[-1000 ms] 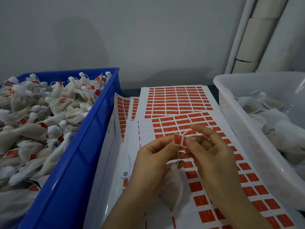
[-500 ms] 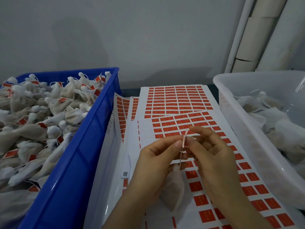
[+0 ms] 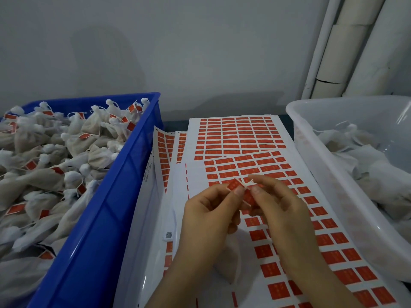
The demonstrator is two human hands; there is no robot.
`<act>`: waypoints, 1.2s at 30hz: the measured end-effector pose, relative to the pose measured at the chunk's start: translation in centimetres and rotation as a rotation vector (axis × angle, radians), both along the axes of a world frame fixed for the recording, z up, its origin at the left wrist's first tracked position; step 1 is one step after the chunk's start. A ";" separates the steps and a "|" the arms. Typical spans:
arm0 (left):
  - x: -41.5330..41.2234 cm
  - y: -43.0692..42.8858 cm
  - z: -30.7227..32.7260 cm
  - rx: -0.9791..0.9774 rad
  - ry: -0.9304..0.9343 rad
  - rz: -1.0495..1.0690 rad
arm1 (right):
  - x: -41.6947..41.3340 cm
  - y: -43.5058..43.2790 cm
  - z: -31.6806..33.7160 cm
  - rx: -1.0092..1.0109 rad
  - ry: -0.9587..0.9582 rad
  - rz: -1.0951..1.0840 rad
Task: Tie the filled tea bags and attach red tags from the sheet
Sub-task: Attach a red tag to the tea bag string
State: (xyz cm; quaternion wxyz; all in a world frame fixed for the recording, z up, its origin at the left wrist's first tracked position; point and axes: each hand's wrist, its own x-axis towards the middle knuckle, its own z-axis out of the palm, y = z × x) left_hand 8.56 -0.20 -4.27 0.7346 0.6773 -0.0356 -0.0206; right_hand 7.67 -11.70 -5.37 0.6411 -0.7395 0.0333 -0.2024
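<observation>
Tagging is the step in hand: the left hand [image 3: 209, 216] and right hand [image 3: 282, 216] meet above the top sheet [image 3: 289, 241], each with thumb and forefinger curled in a pinch on one red tag [image 3: 239, 188], with a bit of white string [image 3: 248, 183] showing at the tag's 2 o'clock corner. The tea bag [image 3: 229, 266] hangs below the hands at 6 o'clock, over the sheet. By my reading the tag is being folded or pressed shut around the string; the next move calls for a firm squeeze so both sticky halves meet squarely, then a drop into the blue crate [image 3: 100, 218] at 9 o'clock, where tagged bags [image 3: 55, 170] lie heaped. The white tub [image 3: 322, 165] at 3 o'clock holds bags without visible tags. Hard to make out: whether the string truly lies inside the fold, the bag's knot behind the fingers, and the print on the tags. Both bins are cut off by the frame edges, and the worktop is covered by the sheets.
</observation>
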 end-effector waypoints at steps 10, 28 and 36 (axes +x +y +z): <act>0.2 0.0 -0.2 0.048 -0.008 -0.002 | -0.2 -0.7 0.6 -0.257 -0.103 0.001; -0.4 -0.8 -0.9 0.287 -0.401 0.216 | -0.3 -0.1 0.0 -0.070 0.044 -0.107; -0.2 -0.7 -1.5 0.394 -0.391 0.278 | -0.6 0.0 0.0 -0.147 -0.022 -0.058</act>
